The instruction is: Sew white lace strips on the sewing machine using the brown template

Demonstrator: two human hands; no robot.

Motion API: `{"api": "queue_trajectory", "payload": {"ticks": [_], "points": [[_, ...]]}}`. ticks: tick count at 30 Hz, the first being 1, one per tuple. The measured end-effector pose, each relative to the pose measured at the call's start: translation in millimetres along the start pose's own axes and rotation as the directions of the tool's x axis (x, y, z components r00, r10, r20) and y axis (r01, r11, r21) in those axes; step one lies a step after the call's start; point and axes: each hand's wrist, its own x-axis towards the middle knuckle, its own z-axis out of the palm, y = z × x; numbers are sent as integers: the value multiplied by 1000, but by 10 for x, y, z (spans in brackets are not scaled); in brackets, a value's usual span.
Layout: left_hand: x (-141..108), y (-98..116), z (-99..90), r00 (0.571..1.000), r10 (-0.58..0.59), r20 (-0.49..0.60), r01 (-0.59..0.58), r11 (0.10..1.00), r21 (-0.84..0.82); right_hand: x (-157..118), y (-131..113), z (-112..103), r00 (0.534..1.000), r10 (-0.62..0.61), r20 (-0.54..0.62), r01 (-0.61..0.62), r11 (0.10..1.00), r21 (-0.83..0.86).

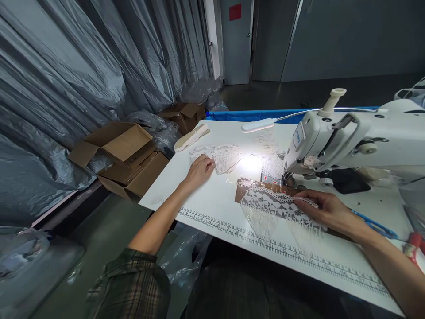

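My left hand point(200, 171) reaches across the white tabletop, its fingers closed on the edge of a white lace piece point(228, 158) lying flat. Nearer to me is a fringed lace trim point(265, 199), its scalloped fringe hanging toward the table's front edge. My right hand point(327, 209) pinches the upper border of that trim at its right end. Under the trim shows a brown strip point(241, 191). Just behind it stands the head of a white sewing machine point(307, 141), with more lace point(272, 166) by its needle area.
A bright lamp point(259, 125) lights the table. Blue-handled scissors or snips point(376, 225) lie right of my right hand. A rolled cream cloth point(192, 137) rests at the far left edge. A printed ruler point(232, 226) runs along the front. Cardboard boxes point(128, 141) stand on the left.
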Motion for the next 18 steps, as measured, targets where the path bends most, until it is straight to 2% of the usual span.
{"api": "queue_trajectory", "payload": {"ticks": [3, 9, 15, 18], "points": [[-7, 13, 77, 1000, -8, -12, 8, 1000, 27, 5, 60, 43, 999, 44, 21, -45, 998, 46], [-16, 32, 108, 999, 21, -45, -19, 999, 48, 1, 91, 84, 998, 31, -55, -32, 999, -14], [-107, 24, 39, 990, 25, -135, -26, 1000, -3, -15, 38, 85, 997, -9, -74, 8, 1000, -24], [-150, 98, -34, 984, 37, -172, -44, 998, -35, -30, -23, 94, 997, -7, -71, 8, 1000, 20]]}}
